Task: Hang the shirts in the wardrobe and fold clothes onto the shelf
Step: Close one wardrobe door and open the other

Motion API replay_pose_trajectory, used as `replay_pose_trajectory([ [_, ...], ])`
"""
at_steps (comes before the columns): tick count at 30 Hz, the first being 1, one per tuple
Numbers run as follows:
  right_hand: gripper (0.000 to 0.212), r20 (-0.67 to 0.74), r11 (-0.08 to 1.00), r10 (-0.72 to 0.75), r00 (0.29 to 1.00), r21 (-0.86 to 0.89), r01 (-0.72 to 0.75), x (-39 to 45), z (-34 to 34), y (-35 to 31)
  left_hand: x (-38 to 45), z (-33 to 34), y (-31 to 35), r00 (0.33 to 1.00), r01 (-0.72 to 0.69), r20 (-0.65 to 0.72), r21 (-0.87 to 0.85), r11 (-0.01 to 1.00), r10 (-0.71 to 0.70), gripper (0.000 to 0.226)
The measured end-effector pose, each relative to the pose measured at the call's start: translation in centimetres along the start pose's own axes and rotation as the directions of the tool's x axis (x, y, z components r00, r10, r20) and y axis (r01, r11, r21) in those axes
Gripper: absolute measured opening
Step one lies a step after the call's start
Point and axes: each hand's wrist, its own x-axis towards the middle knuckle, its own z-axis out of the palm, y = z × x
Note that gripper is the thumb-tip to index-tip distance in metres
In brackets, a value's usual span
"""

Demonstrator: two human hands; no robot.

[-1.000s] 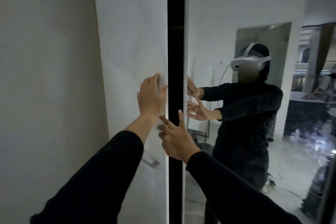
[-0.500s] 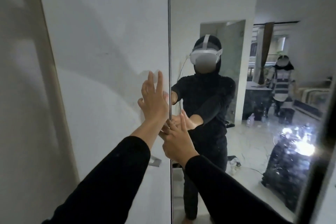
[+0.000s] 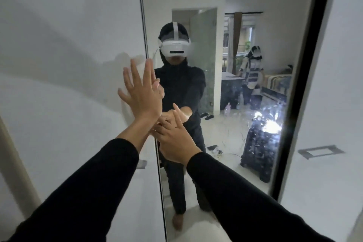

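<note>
The wardrobe fills the view, with a white door (image 3: 68,84) on the left and a mirrored door (image 3: 225,65) in the middle. The two doors meet with no gap between them. My left hand (image 3: 141,92) lies flat with spread, straight fingers against the white door beside the seam. My right hand (image 3: 174,135) presses with straight fingers on the mirrored door just right of the seam. No shirts or other clothes are in view, and the wardrobe's inside is hidden.
A third white door (image 3: 324,104) with a recessed metal handle (image 3: 320,151) stands at the right. A small metal handle (image 3: 142,164) sits low on the left door. The mirror reflects me, another person, a dark suitcase and a bright floor.
The dark gap between the doors has closed as both hands pushed them together. My left hand's fingers have straightened and spread. The view has swung left across the mirror.
</note>
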Motion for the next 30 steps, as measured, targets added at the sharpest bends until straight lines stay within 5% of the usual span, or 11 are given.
replay_pose_trajectory([
  [6,0.057,0.054,0.974,0.191,0.980,-0.137,-0.182,-8.5,0.7,8.5,-1.6,3.0,9.0,0.942,-0.323,0.023,-0.214,0.922,0.335,0.050],
  [12,0.049,0.022,0.906,0.364,0.931,-0.241,-0.349,-17.9,1.5,15.8,-4.3,6.4,19.9,0.849,-0.423,0.149,-0.382,0.821,0.507,0.054],
  [16,0.040,0.162,0.831,0.490,0.857,-0.384,-0.403,-22.7,1.1,19.8,-6.5,8.2,26.8,0.769,-0.456,0.199,-0.497,0.739,0.608,0.057],
  [20,0.052,0.256,0.807,0.509,0.821,-0.474,-0.353,-25.6,1.8,23.0,-8.2,9.6,32.2,0.740,-0.347,0.243,-0.661,0.666,0.627,0.064],
  [24,0.054,0.236,0.829,0.451,0.861,-0.469,-0.305,-26.8,2.1,24.1,-9.6,10.0,35.9,0.789,0.005,0.386,-0.781,0.624,0.477,0.078],
  [30,0.056,0.223,0.819,0.499,0.837,-0.435,-0.373,-27.8,3.3,24.0,-9.7,11.0,36.3,0.849,0.128,0.429,-0.734,0.667,0.310,0.038],
])
